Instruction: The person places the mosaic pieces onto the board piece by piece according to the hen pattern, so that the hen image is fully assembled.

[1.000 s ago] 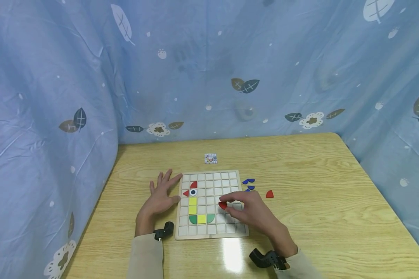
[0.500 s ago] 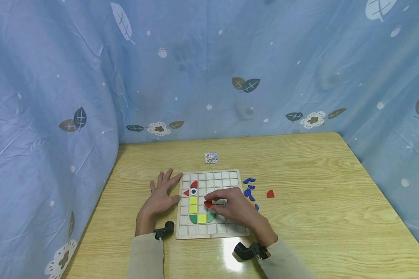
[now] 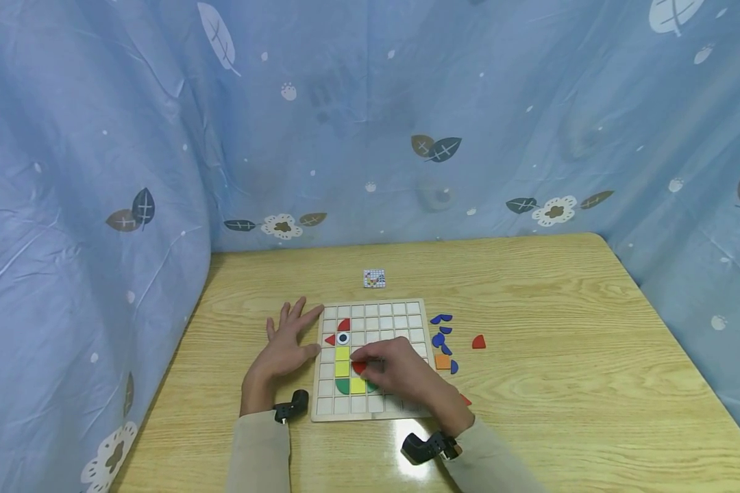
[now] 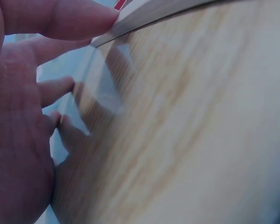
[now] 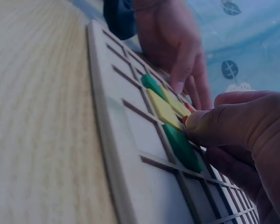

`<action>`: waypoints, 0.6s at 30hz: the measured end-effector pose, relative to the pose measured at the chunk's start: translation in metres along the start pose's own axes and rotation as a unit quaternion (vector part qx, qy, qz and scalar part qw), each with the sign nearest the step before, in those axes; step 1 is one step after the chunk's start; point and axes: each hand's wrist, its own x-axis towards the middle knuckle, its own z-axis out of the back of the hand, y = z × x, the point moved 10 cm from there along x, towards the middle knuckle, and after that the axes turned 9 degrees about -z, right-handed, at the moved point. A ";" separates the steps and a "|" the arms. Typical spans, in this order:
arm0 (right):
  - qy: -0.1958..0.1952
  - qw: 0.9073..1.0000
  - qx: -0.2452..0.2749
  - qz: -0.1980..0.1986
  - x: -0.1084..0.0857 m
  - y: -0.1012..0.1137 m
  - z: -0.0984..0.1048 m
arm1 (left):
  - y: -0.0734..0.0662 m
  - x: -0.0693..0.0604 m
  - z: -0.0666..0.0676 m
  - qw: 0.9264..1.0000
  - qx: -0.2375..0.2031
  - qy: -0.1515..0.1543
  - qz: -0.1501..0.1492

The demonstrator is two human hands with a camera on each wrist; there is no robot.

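Observation:
My right hand [image 3: 401, 370] pinches a red quarter-circle piece [image 3: 359, 368] over the gridded board [image 3: 343, 416], just right of the lower yellow square [image 3: 342, 369]. In the right wrist view only a sliver of that red piece [image 5: 184, 120] shows past the thumb, near the green piece [image 5: 182, 148]. My left hand [image 3: 281, 352] lies with fingers spread, thumb and forefinger touching the board's left edge. The left wrist view shows the left thumb [image 4: 70, 19] against the board's side. On the board also lie a red triangle [image 3: 329, 339], an eye piece [image 3: 342, 338] and another red quarter [image 3: 344, 324].
Right of the board lie several blue pieces [image 3: 438, 339], an orange square [image 3: 442, 361] and a red quarter [image 3: 479, 342]. Another red piece [image 3: 465, 400] shows partly beside the right forearm. A small pattern card [image 3: 374, 278] lies behind the board, before the blue curtain [image 3: 370, 123].
My right hand has moved left across the board with the red piece, uncovering the orange square and more blue pieces. The left hand has stayed in place.

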 end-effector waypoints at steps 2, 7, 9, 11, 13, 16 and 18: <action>0.001 1.000 -0.007 -0.010 0.000 -0.002 -0.002 | 0.000 0.000 0.000 1.000 0.000 0.000 0.000; -0.014 1.000 -0.014 -0.011 -0.002 -0.001 -0.001 | 0.000 0.000 0.000 1.000 0.002 0.001 0.000; -0.022 1.000 -0.009 -0.003 -0.003 0.001 0.001 | -0.001 0.000 0.000 1.000 0.002 0.000 -0.001; -0.026 1.000 0.000 0.007 -0.003 0.003 0.001 | 0.000 0.000 0.001 1.000 0.003 -0.001 -0.002; -0.022 0.999 0.016 0.016 -0.003 0.006 0.001 | -0.001 0.000 0.001 1.000 0.002 -0.003 -0.003; -0.013 0.999 0.025 0.019 -0.002 0.008 -0.003 | 0.000 0.000 0.001 1.000 0.004 -0.002 -0.001; -0.011 1.000 0.022 0.020 -0.002 0.009 -0.004 | 0.000 0.000 0.000 1.000 0.003 0.000 0.002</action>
